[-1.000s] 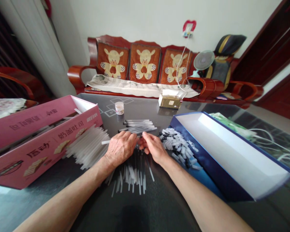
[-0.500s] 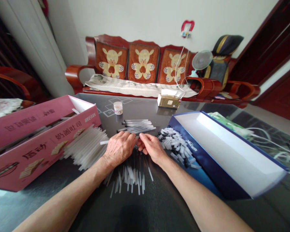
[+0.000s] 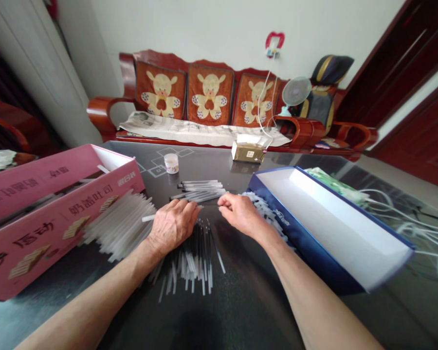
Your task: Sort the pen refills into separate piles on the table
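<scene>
My left hand is closed around a thin translucent tube, whose pale end sticks out to the left. My right hand is apart from it, with thumb and fingertips pinched together; whatever may be between them is hidden. Below the left hand lie thin sticks with black upper parts and clear lower ends, like pen refills. Beyond the hands is a small stack of pale sticks with dark ends. Translucent tubes are heaped on the left. Short whitish pieces lie partly behind the right hand.
A pink carton stands at the left, and a deep blue box with a white inside at the right. Farther back on the dark table are a small tub and a tissue box. White cables lie at far right.
My hands were together at the fingertips. The right hand has moved away to the right, while the left still holds the tube. The view has shifted slightly.
</scene>
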### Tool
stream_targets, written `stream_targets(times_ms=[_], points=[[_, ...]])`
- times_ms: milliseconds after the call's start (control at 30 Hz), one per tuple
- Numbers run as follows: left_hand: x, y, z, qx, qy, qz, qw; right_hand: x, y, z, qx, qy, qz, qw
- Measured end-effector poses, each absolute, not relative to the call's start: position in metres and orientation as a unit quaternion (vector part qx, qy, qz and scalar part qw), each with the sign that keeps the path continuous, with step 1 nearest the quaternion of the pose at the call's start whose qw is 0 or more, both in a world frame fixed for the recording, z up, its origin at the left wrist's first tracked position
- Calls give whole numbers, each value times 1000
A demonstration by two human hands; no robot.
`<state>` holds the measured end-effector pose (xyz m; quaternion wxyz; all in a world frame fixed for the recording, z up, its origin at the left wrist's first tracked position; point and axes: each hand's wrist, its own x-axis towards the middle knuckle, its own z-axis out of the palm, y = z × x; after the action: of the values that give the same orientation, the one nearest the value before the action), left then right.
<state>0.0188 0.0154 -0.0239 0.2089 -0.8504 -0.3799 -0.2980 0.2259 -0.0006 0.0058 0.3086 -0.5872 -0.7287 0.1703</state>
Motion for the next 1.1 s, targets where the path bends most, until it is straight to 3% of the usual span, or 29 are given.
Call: stream_targets(times_ms=[67, 167, 367, 467, 600, 700, 867, 1100], points=[[19, 15, -24, -851, -377, -300, 209, 244, -7, 24, -610, -760, 112, 195], [18, 15, -24, -855, -371, -301, 204, 266, -17, 41, -634, -758, 130, 76], [19, 14, -22, -863, -362, -299, 185, 284, -18, 39, -697, -706, 130, -8], [19, 13, -22, -866, -359, -297, 181, 276, -15, 40, -709, -701, 80, 17], [21, 11, -21, -871, -354, -295, 169, 243, -13, 33, -609, -766, 73, 194], [22, 11, -21, -874, -350, -294, 163, 216, -13, 19, -542, -779, 134, 287], [23, 11, -23, -881, -334, -293, 160, 200, -12, 6, -525, -790, 138, 286], [20, 11, -18, -876, -347, -283, 177, 226, -9, 21, -516, -825, 75, 219]])
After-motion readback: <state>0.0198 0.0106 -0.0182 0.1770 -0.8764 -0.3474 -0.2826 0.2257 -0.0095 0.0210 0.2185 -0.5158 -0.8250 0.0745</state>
